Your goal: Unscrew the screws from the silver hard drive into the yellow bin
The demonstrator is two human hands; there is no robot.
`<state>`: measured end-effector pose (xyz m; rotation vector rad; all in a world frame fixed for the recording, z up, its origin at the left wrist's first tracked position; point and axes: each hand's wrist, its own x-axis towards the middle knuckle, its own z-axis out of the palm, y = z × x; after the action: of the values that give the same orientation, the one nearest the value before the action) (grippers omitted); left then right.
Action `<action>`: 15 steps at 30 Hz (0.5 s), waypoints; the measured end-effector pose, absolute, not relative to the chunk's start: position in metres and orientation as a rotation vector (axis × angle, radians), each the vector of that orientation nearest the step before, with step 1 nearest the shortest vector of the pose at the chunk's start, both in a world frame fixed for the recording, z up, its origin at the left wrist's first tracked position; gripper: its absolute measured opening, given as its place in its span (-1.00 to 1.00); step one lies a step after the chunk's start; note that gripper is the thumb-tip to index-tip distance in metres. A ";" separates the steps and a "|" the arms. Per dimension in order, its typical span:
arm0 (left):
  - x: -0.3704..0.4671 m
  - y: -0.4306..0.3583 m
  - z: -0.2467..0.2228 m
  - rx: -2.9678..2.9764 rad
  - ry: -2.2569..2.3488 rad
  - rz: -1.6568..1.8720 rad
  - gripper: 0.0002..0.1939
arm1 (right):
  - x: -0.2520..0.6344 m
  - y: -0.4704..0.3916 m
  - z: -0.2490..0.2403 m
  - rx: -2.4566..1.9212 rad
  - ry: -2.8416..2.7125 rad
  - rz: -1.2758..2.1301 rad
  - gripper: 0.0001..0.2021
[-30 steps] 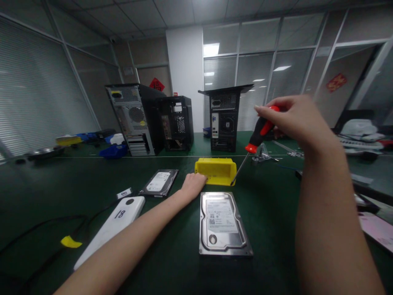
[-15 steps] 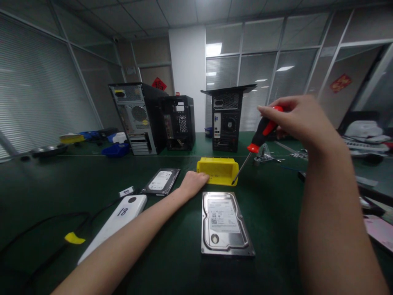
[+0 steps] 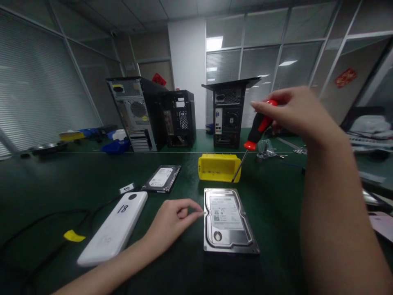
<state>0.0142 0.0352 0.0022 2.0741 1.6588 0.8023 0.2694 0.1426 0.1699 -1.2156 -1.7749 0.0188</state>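
My right hand (image 3: 285,108) grips the red and black handle of a screwdriver (image 3: 259,125), held tilted with its shaft pointing down to the left. In this view the tip overlaps the lower right corner of the yellow bin (image 3: 219,168); I cannot tell if they touch. My left hand (image 3: 173,217) is closed in a pinch at the left edge of a silver hard drive (image 3: 224,215). Whatever is between its fingertips is too small to make out. The drive lies flat, label up, in front of the bin.
A second hard drive (image 3: 162,179) and a white power bank (image 3: 115,227) marked 18 lie to the left, beside black cables. Computer cases (image 3: 229,119) stand at the back. On the right are a clear plastic container (image 3: 265,148) and a pink item (image 3: 382,225).
My left hand has left the yellow bin and come back towards me to the silver drive's left edge, fingers pinched. The screwdriver stays in my right hand, nearly in the same place.
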 end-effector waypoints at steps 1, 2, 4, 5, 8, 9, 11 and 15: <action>0.015 0.038 -0.001 2.054 1.662 0.826 -0.79 | 0.267 0.142 0.170 -1.220 -1.781 0.015 -0.69; 0.016 0.041 -0.003 2.062 1.663 0.842 -0.79 | 0.265 0.142 0.170 -1.222 -1.786 0.016 -0.69; 0.017 0.046 -0.007 2.145 1.648 0.858 -0.82 | 0.262 0.141 0.170 -1.222 -1.794 0.020 -0.69; 0.018 0.047 -0.009 2.211 1.620 0.868 -0.84 | 0.261 0.141 0.170 -1.221 -1.797 0.015 -0.69; 0.017 0.046 -0.014 2.400 1.517 0.912 -0.87 | 0.259 0.142 0.170 -1.215 -1.804 -0.018 -0.68; 0.016 0.045 -0.015 2.448 1.497 0.925 -0.87 | 0.259 0.142 0.169 -1.212 -1.807 -0.031 -0.68; 0.014 0.043 -0.018 2.517 1.474 0.949 -0.87 | 0.259 0.142 0.169 -1.204 -1.820 -0.050 -0.67; 0.013 0.040 -0.019 2.536 1.425 0.976 -0.87 | 0.259 0.143 0.169 -1.192 -1.837 -0.057 -0.66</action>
<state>0.0127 0.0402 -0.0191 2.5356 1.4246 0.9762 0.2593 0.1426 0.1686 -1.1918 -1.8370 -0.0575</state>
